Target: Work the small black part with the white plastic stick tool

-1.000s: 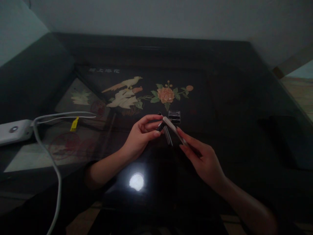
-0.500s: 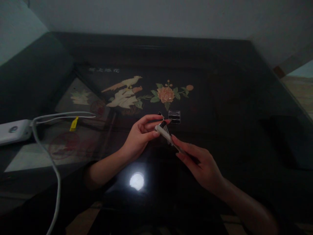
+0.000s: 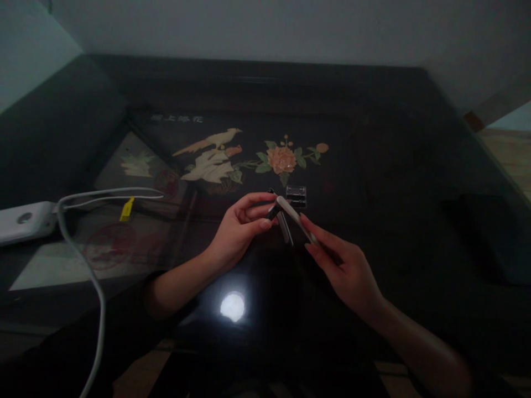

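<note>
My left hand point(image 3: 238, 226), thumb and fingers closed, pinches a small black piece point(image 3: 272, 211) whose kind is unclear in the dim light. A slim pale bar with a rounded end point(image 3: 292, 213) is gripped between the thumb and fingers of my right hand point(image 3: 346, 271). Its rounded tip meets or overlaps the black piece; I cannot tell which. Below them a narrow grey strip point(image 3: 285, 228) slants down, and whether it is attached is unclear. Just beyond my fingers, a small clear case with dark contents point(image 3: 296, 196) lies on the glossy black table point(image 3: 373, 166).
At the left lies a white power bank point(image 3: 27, 221) with a white cable point(image 3: 93, 282) running toward the near edge. A yellow tag point(image 3: 126, 210) hangs by the cable's loop. A dark flat object point(image 3: 493, 237) is at the right. Bird and flower decoration point(image 3: 282, 159) covers the tabletop's middle.
My right hand has shifted slightly right, and the pale bar's rounded tip has moved up and to the right across the black piece. My left hand stays almost in place.
</note>
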`<state>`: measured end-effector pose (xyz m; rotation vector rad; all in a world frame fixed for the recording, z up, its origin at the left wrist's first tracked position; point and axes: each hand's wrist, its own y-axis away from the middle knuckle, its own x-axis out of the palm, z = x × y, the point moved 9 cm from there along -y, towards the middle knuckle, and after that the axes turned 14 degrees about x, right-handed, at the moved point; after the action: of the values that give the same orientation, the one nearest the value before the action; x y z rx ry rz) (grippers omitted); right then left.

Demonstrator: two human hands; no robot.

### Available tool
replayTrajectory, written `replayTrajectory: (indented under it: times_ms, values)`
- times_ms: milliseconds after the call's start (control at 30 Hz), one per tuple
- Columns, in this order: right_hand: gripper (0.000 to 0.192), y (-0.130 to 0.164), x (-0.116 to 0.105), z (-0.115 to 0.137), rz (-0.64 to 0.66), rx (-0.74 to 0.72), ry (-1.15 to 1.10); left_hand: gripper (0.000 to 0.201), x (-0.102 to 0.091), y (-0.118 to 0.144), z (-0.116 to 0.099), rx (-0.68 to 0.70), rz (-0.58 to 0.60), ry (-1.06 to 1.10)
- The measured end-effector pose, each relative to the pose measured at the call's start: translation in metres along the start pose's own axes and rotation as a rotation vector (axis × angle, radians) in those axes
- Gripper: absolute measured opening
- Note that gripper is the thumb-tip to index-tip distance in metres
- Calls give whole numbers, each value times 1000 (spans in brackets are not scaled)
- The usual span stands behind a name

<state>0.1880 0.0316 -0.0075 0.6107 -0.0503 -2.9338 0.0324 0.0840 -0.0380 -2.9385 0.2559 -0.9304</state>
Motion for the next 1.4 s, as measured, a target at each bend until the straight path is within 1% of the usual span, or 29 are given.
replayTrajectory:
  times_ms: [133, 333, 433, 533, 767, 933, 1100, 1267, 1400]
  values:
    - [49, 2, 2, 3, 13, -24, -13, 43, 1, 0, -2, 12, 18, 3]
    - [53, 7, 7, 8, 84, -82, -22, 47, 0, -1, -1, -1, 17, -9]
    - [55, 8, 9, 10, 108, -98, -33, 45, 0, -2, -1, 4, 20, -3]
    - [53, 6, 8, 8, 90, -81, -25, 43, 2, -1, 0, 0, 32, 24]
    - [51, 3, 0, 0, 3, -45, -11, 42, 3, 0, -1, 16, 33, 33]
    - [52, 1, -1, -1, -13, -41, -23, 41, 3, 0, -2, 19, 30, 40]
    - [54, 4, 2, 3, 23, -60, -36, 41, 4, 0, -3, 23, 48, 31]
    - [51, 6, 7, 8, 77, -66, -20, 43, 2, 0, -2, 18, 40, 15]
    - [56, 9, 11, 10, 132, -87, -44, 44, 0, -1, -2, 29, 39, -17]
